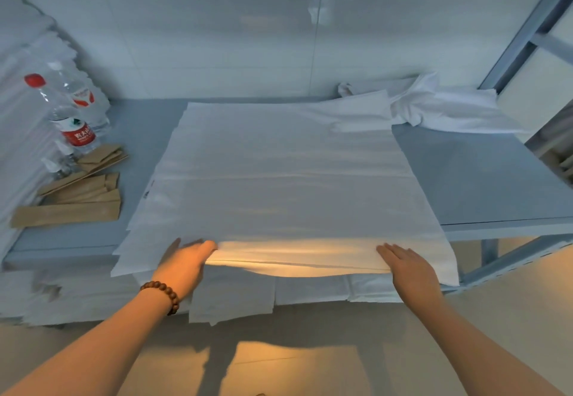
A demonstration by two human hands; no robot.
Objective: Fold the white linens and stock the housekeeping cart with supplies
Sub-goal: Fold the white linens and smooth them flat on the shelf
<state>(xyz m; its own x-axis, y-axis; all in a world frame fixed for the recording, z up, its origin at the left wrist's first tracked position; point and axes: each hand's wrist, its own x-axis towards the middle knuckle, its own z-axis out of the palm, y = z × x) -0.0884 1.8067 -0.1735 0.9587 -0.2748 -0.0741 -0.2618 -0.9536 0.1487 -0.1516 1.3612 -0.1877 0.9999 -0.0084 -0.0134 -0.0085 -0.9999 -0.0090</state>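
**Cool far, warm near, soft wide-angle frame**

Bluish, dimmish light covers the far wall [217, 39] and shelf top. A warm orange patch falls on the near edge of the white linen [291, 256], left hand [183, 264], right hand [406, 267] and floor [279, 361]. Glare streaks sit high on the wall. Dark shadows lie on the near floor. The left linen stack [18, 135] is blurred. Edges bow, and the right shelf frame [527, 33] leans.

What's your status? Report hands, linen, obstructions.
Left hand grips near edge of folded sheet; right hand flat on it. Sheet spread on shelf, near edge overhanging. Crumpled linen lies at its far right corner; bottles stand clear, left.
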